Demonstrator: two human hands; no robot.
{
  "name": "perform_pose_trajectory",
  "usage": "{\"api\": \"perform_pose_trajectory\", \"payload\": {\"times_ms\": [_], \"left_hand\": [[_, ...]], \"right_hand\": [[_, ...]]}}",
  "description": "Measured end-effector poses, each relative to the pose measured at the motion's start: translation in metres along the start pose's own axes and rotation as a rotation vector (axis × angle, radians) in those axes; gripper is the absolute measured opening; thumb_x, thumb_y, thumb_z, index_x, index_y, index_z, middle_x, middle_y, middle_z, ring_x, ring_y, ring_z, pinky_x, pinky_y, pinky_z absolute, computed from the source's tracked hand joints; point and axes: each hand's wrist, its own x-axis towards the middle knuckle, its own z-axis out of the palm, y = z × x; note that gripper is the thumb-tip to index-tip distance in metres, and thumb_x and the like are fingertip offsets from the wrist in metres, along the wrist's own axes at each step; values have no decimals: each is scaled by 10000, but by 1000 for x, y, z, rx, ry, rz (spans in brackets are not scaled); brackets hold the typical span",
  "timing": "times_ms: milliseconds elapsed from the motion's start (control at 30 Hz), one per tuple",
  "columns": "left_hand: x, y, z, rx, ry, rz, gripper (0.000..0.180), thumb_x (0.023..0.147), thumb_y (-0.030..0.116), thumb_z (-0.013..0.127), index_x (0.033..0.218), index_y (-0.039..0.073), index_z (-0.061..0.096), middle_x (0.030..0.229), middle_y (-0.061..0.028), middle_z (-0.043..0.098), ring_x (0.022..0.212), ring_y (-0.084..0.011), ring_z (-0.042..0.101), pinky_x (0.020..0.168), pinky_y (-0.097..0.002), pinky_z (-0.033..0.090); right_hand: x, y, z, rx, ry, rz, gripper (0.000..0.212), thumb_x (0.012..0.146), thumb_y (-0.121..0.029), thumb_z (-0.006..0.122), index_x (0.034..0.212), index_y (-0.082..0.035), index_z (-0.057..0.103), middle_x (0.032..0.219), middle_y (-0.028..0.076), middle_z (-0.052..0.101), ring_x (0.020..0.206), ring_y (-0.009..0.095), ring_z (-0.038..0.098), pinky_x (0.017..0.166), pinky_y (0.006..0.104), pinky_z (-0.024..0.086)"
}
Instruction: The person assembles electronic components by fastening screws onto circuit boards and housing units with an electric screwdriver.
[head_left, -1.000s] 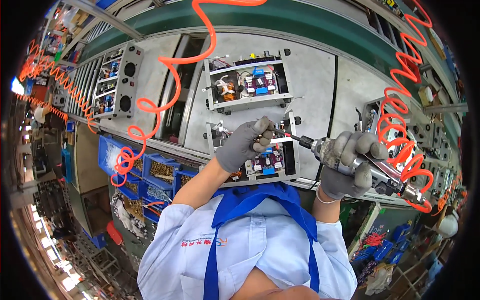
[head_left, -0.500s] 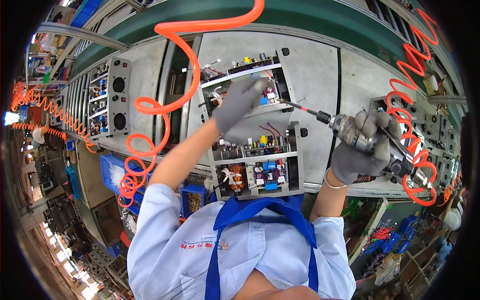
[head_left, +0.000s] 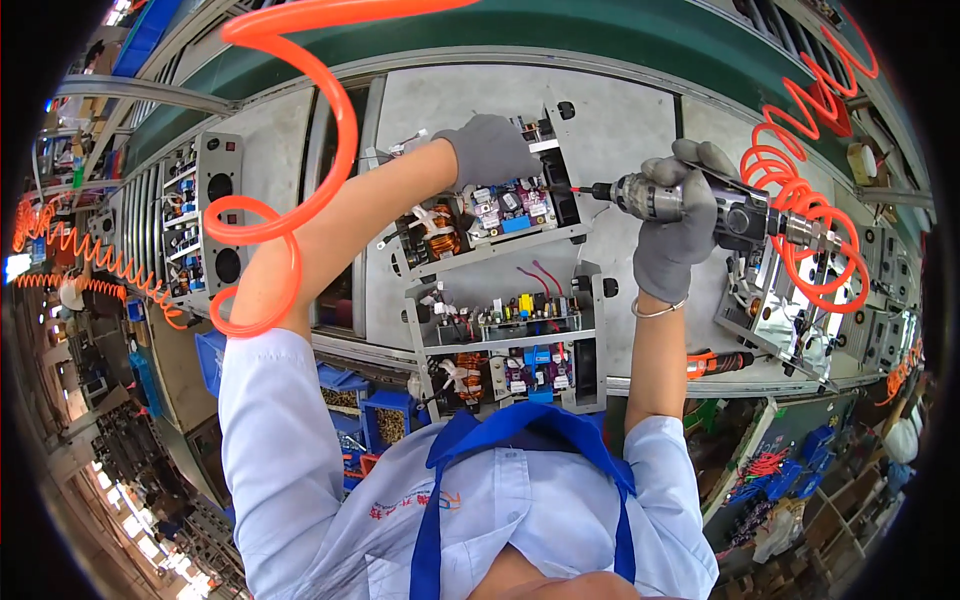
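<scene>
Gloved in grey, my left hand (head_left: 492, 150) reaches over the far metal chassis (head_left: 485, 254), its fingers bent and held together. The fingertips are partly hidden, so what they hold cannot be made out. My right hand (head_left: 672, 228), also gloved, is wrapped round a metal air screwdriver (head_left: 648, 198). Its long bit (head_left: 572, 189) points left into that chassis, close to my left fingertips; the tip is hard to make out. Inside the chassis sit a circuit board with a blue part (head_left: 516, 223) and a copper coil (head_left: 436, 232). A similar open chassis (head_left: 588, 338) stands nearer me.
An orange coiled air hose (head_left: 345, 130) hangs across my left forearm; another (head_left: 783, 150) loops by the screwdriver's rear. An orange-and-black tool (head_left: 718, 364) lies right of my right forearm. More chassis stand left (head_left: 218, 215) and right (head_left: 765, 310). Blue bins (head_left: 385, 405) hold small parts.
My right hand has moved left and up with the screwdriver. My left hand has risen over the far chassis, which sits more slanted. The orange-and-black tool has come into fuller view.
</scene>
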Motion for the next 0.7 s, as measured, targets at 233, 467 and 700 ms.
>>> {"api": "perform_pose_trajectory", "payload": {"times_ms": [233,467,700], "left_hand": [[-1,0,5,-29,60,41,193,818,182,519,978,188,628,716,-120,623,675,-338,638,560,-450,480],[2,5,4,-73,-28,-44,186,812,208,517,947,186,642,823,-136,643,789,-345,642,665,-461,492],[2,6,13,-86,5,-86,180,810,183,520,953,168,628,811,-131,640,798,-349,643,667,-459,498]], "right_hand": [[-1,5,4,1,-77,48,317,816,-72,523,1120,19,500,953,193,580,659,209,614,496,321,518],[-1,10,10,-15,-107,107,298,813,-53,530,1102,18,515,949,189,583,651,190,611,496,305,517],[-11,8,23,-64,-223,204,257,806,34,517,1063,28,526,916,187,606,642,133,587,495,264,493]]}}
